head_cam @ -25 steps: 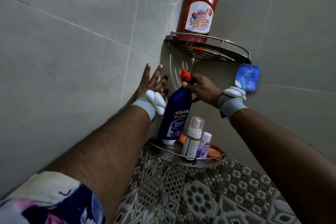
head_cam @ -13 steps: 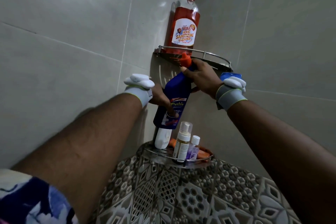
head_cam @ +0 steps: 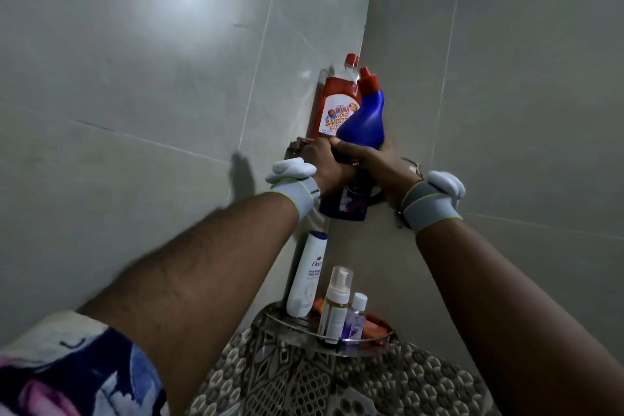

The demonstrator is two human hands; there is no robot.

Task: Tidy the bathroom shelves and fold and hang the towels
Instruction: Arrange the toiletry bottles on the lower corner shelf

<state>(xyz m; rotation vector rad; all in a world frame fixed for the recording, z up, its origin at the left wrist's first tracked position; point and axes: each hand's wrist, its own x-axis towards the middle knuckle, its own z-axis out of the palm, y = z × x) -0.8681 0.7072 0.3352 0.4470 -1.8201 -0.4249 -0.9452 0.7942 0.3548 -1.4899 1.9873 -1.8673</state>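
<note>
A blue toilet-cleaner bottle (head_cam: 363, 121) with an orange cap is held upright at the height of the upper corner shelf (head_cam: 299, 142), right beside the red sanitizing cleaner bottle (head_cam: 337, 105). My left hand (head_cam: 326, 164) and my right hand (head_cam: 374, 162) both grip its lower body, fingers curled round it. The bottle's base hangs below my hands, in front of the shelf. Most of the upper shelf is hidden behind my hands.
The lower corner shelf (head_cam: 297, 331) carries a white body-wash bottle (head_cam: 305, 275), a foam pump bottle (head_cam: 336, 304), a small purple bottle (head_cam: 354, 317) and an orange item. Grey tiled walls meet in the corner. A patterned floor lies below.
The blue bottle has risen from the lower shelf to beside the red bottle at the upper shelf. My left hand moved from the wall onto the bottle. The white bottle behind it now shows.
</note>
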